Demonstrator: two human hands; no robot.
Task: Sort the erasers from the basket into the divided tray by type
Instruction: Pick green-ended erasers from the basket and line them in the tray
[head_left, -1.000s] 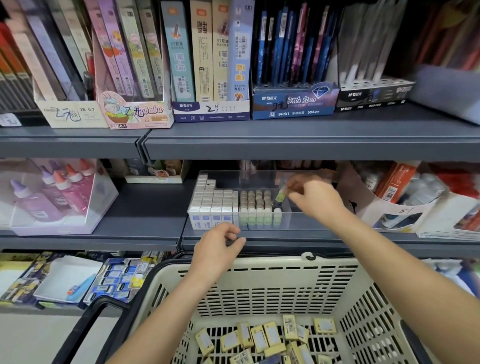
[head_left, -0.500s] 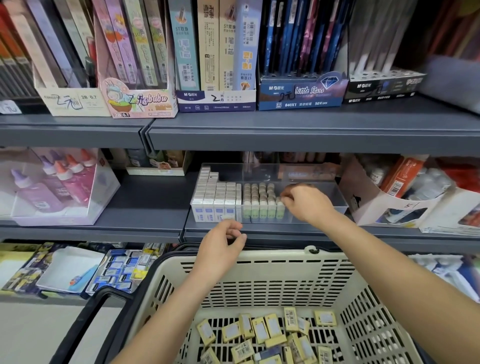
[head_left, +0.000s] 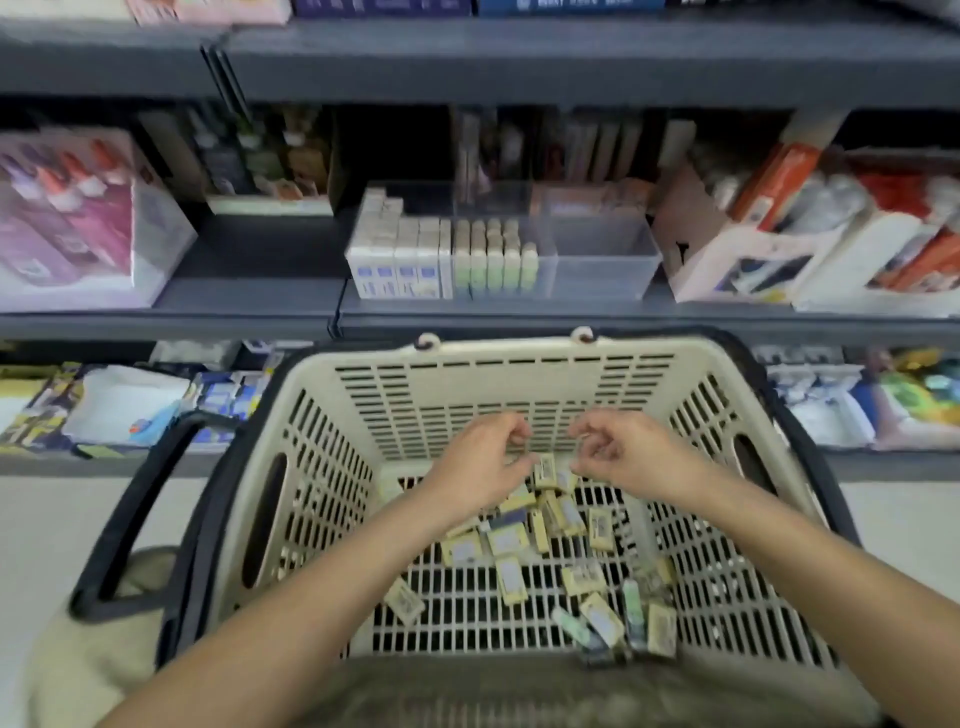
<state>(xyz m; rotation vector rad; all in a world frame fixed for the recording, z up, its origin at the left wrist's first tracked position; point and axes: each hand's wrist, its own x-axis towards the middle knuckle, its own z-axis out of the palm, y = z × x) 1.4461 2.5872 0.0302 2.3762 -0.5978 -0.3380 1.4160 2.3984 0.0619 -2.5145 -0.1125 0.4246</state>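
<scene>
Hands (head_left: 480, 462) (head_left: 631, 457) dropped into basket (head_left: 467, 358), yellow-wrapped erasers (head_left: 511, 540)

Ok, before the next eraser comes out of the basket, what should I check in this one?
1. Erasers to pick: ok, many lie loose on the floor of the basket.
2. Left hand free: cannot tell; the fingers are curled and blur hides any pinch.
3. Right hand free: cannot tell, same reason.
4. Room in the tray: ok, its right compartment shows no erasers.
5. Way up to the tray: ok, nothing stands between the basket rim and the shelf.
6. Eraser labels readable: not ok, too blurred.
</scene>
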